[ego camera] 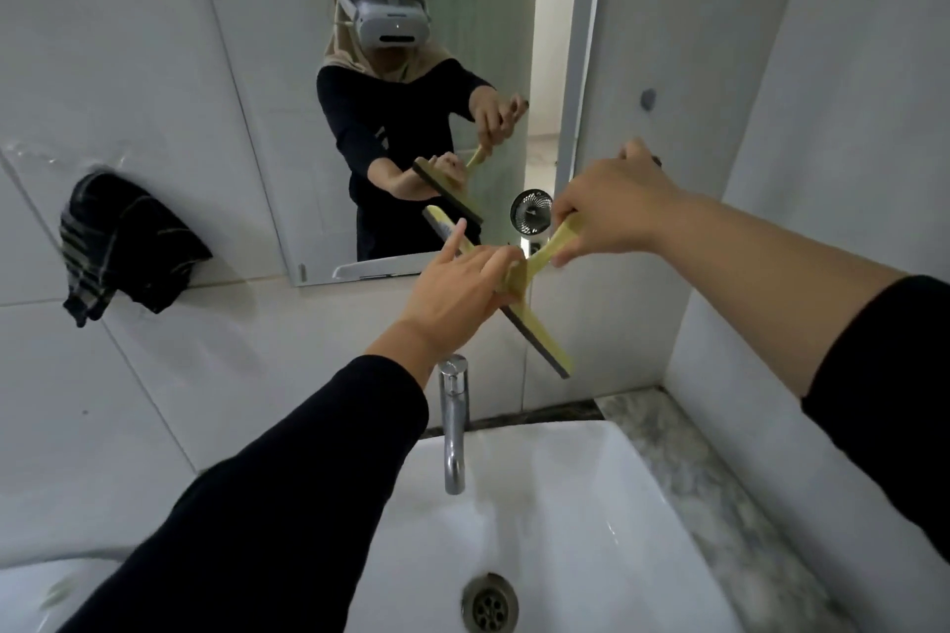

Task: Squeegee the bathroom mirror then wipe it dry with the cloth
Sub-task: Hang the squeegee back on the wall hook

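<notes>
A yellow squeegee [540, 339] with a black rubber blade lies slanted against the lower right part of the mirror [447, 129]. My right hand [611, 211] grips its handle. My left hand [457, 293] presses on the blade bar near its middle, forefinger stretched out along it. A dark striped cloth [123, 247] hangs on the tiled wall, left of the mirror and apart from both hands.
Below the mirror stand a chrome tap [454, 422] and a white basin [591, 529] with a drain [488, 604]. A grey marble counter [683, 458] runs to the right. The mirror reflects a person with a headset and a small fan [531, 213].
</notes>
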Demonstrator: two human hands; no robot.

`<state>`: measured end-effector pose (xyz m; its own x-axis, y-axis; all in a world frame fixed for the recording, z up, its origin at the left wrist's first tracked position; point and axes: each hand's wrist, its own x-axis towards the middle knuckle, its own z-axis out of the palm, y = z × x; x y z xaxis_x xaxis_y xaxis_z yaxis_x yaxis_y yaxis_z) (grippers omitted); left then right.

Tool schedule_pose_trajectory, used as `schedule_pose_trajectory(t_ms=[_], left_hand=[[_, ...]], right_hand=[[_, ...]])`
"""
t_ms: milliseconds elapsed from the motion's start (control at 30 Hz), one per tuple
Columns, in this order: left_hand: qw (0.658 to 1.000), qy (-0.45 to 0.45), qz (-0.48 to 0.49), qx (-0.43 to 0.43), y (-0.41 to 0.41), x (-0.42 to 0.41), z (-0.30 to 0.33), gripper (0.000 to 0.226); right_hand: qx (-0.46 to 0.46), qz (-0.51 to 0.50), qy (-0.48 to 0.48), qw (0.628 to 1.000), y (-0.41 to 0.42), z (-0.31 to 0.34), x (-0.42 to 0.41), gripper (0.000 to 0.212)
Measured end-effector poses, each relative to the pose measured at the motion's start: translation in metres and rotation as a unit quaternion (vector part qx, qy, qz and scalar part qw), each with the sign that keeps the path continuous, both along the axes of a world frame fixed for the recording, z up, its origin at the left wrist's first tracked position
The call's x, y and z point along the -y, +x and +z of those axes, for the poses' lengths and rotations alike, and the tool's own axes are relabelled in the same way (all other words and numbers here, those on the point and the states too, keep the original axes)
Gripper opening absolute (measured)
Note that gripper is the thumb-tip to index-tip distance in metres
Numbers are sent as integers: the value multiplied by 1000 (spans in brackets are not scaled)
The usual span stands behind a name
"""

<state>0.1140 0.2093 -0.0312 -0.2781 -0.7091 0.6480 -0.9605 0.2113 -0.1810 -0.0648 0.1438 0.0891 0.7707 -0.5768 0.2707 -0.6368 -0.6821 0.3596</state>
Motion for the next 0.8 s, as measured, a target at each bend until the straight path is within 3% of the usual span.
schedule_pose_trajectory(t_ms=[133, 233, 300, 400, 467, 500, 667, 800], left_hand=[[999, -46, 1, 11, -16, 16, 8, 57], [998, -58, 1, -14, -29, 31, 9, 65], [998, -55, 13, -27, -39, 42, 6, 71], [997, -53, 44, -20, -57, 60, 0, 89], [997, -42, 59, -20, -70, 74, -2, 96], [997, -34, 67, -22, -75, 82, -3, 98], [993, 42, 99, -43, -103, 125, 5, 105], [986, 74, 120, -85, -124, 157, 12, 106]], right_hand=[[36, -24, -30, 999, -15, 14, 15, 59], [174, -62, 69, 980, -26, 24, 32, 84], [325, -76, 168, 928, -31, 25, 43, 91], [524, -106, 292, 793, -33, 20, 55, 74], [600, -120, 342, 713, -32, 13, 63, 68], [617, -123, 338, 700, -31, 10, 70, 68], [649, -142, 228, 712, -29, 2, 117, 57], [631, -121, 200, 740, -32, 9, 153, 49]])
